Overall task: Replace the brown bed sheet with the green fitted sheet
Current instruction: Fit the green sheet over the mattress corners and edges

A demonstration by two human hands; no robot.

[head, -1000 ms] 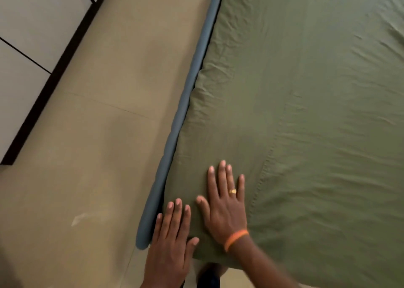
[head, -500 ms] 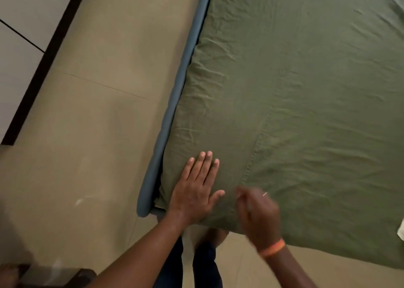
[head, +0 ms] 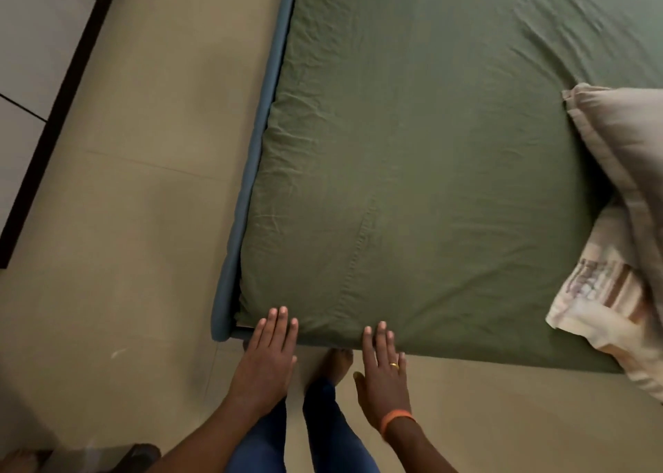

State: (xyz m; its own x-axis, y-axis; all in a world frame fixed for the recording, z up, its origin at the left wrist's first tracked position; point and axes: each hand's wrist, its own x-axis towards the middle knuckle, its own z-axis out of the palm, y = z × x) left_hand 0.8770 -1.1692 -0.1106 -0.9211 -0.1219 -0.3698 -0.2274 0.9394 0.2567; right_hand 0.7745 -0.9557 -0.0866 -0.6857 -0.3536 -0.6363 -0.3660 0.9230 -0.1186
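The green fitted sheet covers the mattress and is stretched over its near left corner, with light creases along the left side. My left hand lies flat with straight fingers, its fingertips on the sheet's near edge close to the corner. My right hand, with a ring and an orange wristband, is also flat, fingertips touching the near edge further right. Neither hand holds anything. No brown sheet is plainly in view.
A blue-grey bed frame runs along the mattress's left side. Beige pillows lie at the bed's right edge. Tan floor tiles spread to the left; a dark-edged panel stands far left. My legs are below.
Both hands have slid back from the top of the sheet to the mattress's near edge. The right hand, blurred in motion before, now lies flat. The view has shifted, bringing the pillows in.
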